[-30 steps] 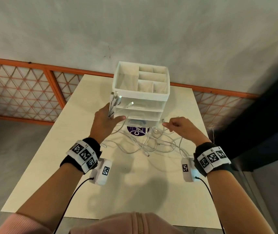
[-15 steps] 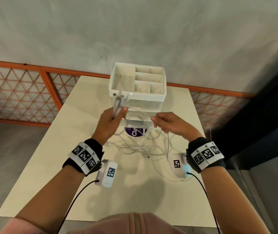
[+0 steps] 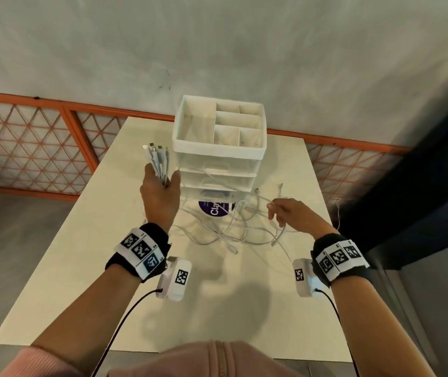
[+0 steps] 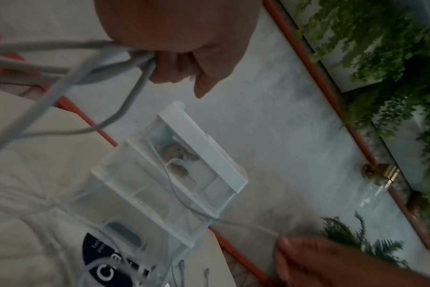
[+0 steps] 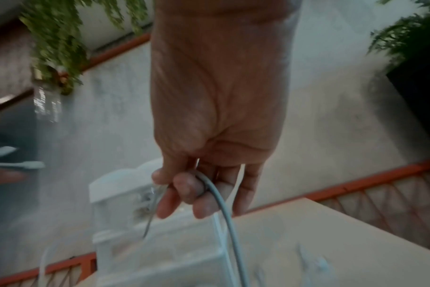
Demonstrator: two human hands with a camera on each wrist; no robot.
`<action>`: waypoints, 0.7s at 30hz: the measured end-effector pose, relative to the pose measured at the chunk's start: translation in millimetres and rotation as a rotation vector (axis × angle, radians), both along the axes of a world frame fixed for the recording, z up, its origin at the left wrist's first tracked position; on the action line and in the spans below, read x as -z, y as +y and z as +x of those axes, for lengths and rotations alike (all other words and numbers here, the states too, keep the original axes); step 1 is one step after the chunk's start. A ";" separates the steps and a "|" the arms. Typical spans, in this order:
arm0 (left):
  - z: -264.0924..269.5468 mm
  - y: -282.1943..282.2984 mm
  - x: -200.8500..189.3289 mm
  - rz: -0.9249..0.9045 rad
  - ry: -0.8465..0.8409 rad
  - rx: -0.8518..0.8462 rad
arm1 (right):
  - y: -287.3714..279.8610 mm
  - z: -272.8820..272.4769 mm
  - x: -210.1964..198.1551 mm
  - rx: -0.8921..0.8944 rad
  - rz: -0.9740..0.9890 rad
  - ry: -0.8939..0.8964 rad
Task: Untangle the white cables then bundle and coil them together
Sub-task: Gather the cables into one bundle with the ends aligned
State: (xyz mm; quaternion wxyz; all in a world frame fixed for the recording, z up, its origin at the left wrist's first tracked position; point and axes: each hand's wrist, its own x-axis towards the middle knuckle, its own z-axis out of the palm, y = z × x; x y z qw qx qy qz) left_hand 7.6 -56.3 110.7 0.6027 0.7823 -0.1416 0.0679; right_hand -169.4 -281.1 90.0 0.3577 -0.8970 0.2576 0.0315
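Several white cables (image 3: 225, 229) lie tangled on the table in front of the drawer unit. My left hand (image 3: 160, 191) is raised left of the unit and grips a bunch of cable ends (image 3: 157, 159) whose plugs stick up above my fingers; the same strands (image 4: 91, 64) trail out of my fist in the left wrist view. My right hand (image 3: 285, 213) hovers to the right of the tangle and pinches a single white cable (image 5: 224, 209) between thumb and fingers. Two loose plug ends (image 3: 269, 190) lie beyond my right hand.
A white and clear drawer organiser (image 3: 218, 148) with open top compartments stands mid-table, with a dark purple round sticker (image 3: 214, 209) in front of it. The pale table (image 3: 81, 281) ends close on the right. An orange lattice railing (image 3: 40, 148) and a grey wall lie behind.
My left hand has lifted the bunch of cable ends higher and leftward. My right hand has moved out to the right, away from the left hand, drawing one cable with it.
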 end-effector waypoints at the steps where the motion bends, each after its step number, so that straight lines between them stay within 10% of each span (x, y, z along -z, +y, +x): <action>1: -4.4 -3.2 -2.4 0.003 0.000 0.065 | 3.8 3.8 -10.3 -0.049 -0.022 0.018; 10: -26.9 -19.1 5.4 0.204 0.179 1.007 | 40.2 31.6 -78.4 -0.255 0.115 -0.131; 21: 13.8 -16.7 12.8 0.392 -0.018 0.463 | -14.3 26.0 15.8 0.116 -0.170 -0.003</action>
